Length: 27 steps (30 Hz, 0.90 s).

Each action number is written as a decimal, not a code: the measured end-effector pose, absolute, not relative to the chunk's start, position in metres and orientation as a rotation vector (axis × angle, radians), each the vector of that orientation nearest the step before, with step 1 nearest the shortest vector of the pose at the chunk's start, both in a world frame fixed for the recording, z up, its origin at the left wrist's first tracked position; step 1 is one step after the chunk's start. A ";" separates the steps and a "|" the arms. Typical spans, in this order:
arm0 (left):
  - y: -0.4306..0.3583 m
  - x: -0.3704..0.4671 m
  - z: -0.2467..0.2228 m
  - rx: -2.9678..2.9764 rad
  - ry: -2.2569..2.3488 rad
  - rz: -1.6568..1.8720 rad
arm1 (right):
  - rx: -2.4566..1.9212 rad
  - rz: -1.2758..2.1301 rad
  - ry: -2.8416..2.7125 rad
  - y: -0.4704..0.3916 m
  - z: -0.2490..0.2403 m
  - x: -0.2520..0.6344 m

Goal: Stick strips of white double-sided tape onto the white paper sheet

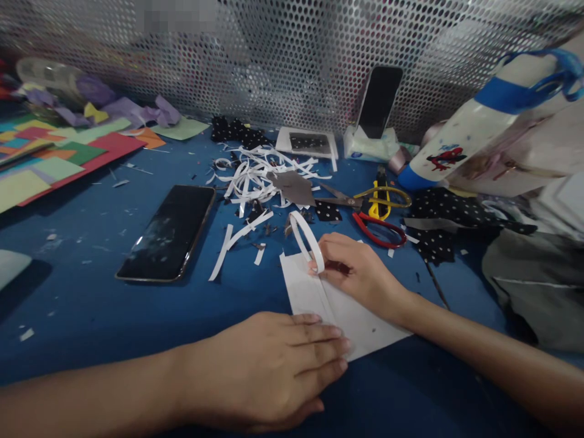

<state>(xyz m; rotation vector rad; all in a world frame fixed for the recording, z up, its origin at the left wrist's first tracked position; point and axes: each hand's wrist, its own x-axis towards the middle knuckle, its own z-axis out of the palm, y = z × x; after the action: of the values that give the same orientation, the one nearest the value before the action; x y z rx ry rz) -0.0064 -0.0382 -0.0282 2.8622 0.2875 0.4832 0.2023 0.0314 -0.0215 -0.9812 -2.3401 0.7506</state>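
Note:
A white paper sheet (365,322) lies on the blue table. My left hand (278,365) rests flat across its lower left part, fingers stretched out. At the sheet's upper edge my right hand (356,267) pinches a narrow white strip (306,234), which curls up in a loop above the paper. The fingertips of that hand are partly hidden behind the strip. Beyond the sheet lies a heap of white paper strips (255,173) with a grey paper scrap (294,187) on it.
A black phone (168,234) lies left of the strips. Scissors with red and yellow handles (378,228) lie behind my right hand. A white and blue bottle (469,128) leans at the right. Coloured papers (68,158) are at the left; a perforated metal panel (292,61) stands behind.

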 end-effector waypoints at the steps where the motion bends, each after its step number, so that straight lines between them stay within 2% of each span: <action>1: -0.038 -0.006 -0.028 2.862 0.288 0.484 | -0.979 0.750 -2.342 0.031 -0.021 0.202; 14: -0.038 -0.005 -0.030 2.846 0.289 0.493 | -0.963 0.720 -2.361 0.031 -0.021 0.201; 19: -0.037 -0.006 -0.031 2.867 0.280 0.501 | -0.974 0.889 -2.154 0.028 -0.021 0.203; 27: -0.039 -0.005 -0.026 2.892 0.317 0.481 | -0.560 0.852 -1.968 0.017 -0.016 0.209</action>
<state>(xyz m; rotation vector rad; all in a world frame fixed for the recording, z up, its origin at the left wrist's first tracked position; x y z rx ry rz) -0.0047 -0.0391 -0.0262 2.8923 0.3167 0.4809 0.2093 0.0167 -0.0162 -0.5605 -1.9676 0.8516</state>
